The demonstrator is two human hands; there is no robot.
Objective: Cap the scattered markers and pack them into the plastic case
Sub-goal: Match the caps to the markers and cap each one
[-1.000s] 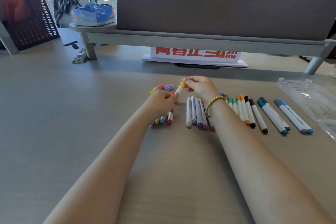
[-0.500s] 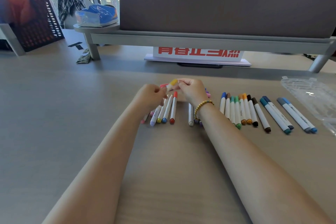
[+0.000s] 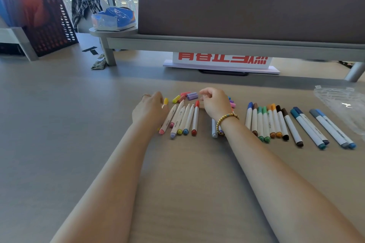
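My left hand (image 3: 150, 112) grips a white marker with a yellow cap (image 3: 166, 101) low over the desk, at the left of a group of uncapped markers (image 3: 182, 120). A red-capped marker (image 3: 195, 118) lies at that group's right. My right hand (image 3: 215, 102) hovers with curled fingers and nothing visible in them, just right of loose pink, purple and yellow caps (image 3: 189, 95). More caps (image 3: 232, 103) peek out beyond it, and a few markers (image 3: 214, 131) lie under its wrist. A row of capped markers (image 3: 266, 122) runs right toward the clear plastic case (image 3: 343, 104).
A grey divider panel (image 3: 250, 6) on a raised shelf (image 3: 217, 45) crosses the back, with a red-lettered sign (image 3: 221, 61) under it. A black mesh basket (image 3: 53, 27) stands back left, a blue packet (image 3: 114, 18) lies on the shelf end, and a wrapper (image 3: 99, 62) lies by its leg.
The yellow cap went onto the marker held between both hands. My right hand let go, and my left hand carried the capped marker down and to the left.
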